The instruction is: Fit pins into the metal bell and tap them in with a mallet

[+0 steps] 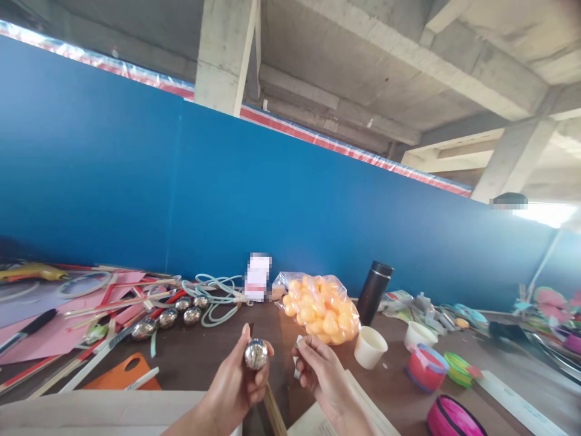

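My left hand (pixel 236 381) holds a shiny silver ball (pixel 256 354) up between thumb and fingers, over the dark brown table (pixel 200 357). My right hand (pixel 320 369) is close beside it on the right, fingers pinched on a small white piece (pixel 297 345); what it is I cannot tell. Several more silver balls (pixel 167 318) lie in a row on the table to the left. A clear bag of orange balls (pixel 320 309) sits just behind my right hand.
A black flask (pixel 373 292), a white cup (pixel 370 347) and coloured plastic rings (pixel 426 368) stand right. Pink paper (pixel 54 330), sticks, a marker, an orange board (pixel 122 375) and pale green cord (pixel 213 290) lie left. A blue wall (pixel 272 200) backs the table.
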Motion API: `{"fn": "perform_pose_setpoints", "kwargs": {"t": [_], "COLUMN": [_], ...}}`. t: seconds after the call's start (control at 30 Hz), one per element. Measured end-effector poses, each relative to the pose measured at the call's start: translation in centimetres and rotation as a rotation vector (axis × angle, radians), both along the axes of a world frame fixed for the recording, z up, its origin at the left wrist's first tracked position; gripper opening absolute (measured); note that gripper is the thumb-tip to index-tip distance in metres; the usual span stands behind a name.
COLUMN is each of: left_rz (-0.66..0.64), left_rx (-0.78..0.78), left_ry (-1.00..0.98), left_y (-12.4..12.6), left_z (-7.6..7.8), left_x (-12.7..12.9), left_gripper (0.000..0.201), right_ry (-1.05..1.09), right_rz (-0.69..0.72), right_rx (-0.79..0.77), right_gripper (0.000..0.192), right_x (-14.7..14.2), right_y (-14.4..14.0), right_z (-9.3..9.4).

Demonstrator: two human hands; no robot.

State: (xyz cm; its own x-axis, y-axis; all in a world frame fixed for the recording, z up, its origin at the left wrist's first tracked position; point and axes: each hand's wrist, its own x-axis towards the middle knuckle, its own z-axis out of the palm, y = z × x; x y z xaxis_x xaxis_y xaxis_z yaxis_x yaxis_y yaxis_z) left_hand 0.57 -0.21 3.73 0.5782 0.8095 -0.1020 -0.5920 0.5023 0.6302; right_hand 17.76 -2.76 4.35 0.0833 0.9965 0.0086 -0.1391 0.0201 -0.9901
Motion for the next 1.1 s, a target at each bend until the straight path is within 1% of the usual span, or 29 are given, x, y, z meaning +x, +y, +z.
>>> {"fn": "perform_pose_setpoints", "kwargs": {"t": [0.13,0.27,0.37,0.47,0.63,0.8,1.1], "left_rz": [-0.007,-0.036,-0.07,-0.085,-0.096,-0.111,-0.084], "left_rx": [-0.046,-0.062,-0.031,-0.01,0.018,0.071,0.148], "left_ry": [0.049,0.098,0.103,0.097,0.078,0.05,0.08], "left_y": [-0.1,-0.1,-0.1,0.1,0.3,-0.1,-0.3], "left_z": [-0.2,-0.2,-0.3,-0.7,-1.4,-1.1,-1.0], "left_x": [0.1,0.0,0.1,0.1,0.1,0.4,0.5], "left_gripper": [0.057,0.058,0.057,0.054,0.05,0.043,0.048], "right_ry": [0.087,0.157,0.182,0.192,0.159,0.17,0.19], "right_rz": [0.055,0.115,0.13,0.149,0.205,0.228,0.251], "right_rx": [0.048,0.072,0.065,0.07,0.088,0.074,0.003], "right_gripper": [0.027,0.022,0.022,0.022,0.022,0.022,0.021], "right_x": [-1.3,-1.9,-2.1,-2.3,-2.8,-3.5,-3.1], "right_y": [-0.3,-0.5,-0.6,-0.8,-1.2,-1.3,-1.5], "right_z": [0.2,0.0,0.1,0.3,0.4,0.5,0.6]}}
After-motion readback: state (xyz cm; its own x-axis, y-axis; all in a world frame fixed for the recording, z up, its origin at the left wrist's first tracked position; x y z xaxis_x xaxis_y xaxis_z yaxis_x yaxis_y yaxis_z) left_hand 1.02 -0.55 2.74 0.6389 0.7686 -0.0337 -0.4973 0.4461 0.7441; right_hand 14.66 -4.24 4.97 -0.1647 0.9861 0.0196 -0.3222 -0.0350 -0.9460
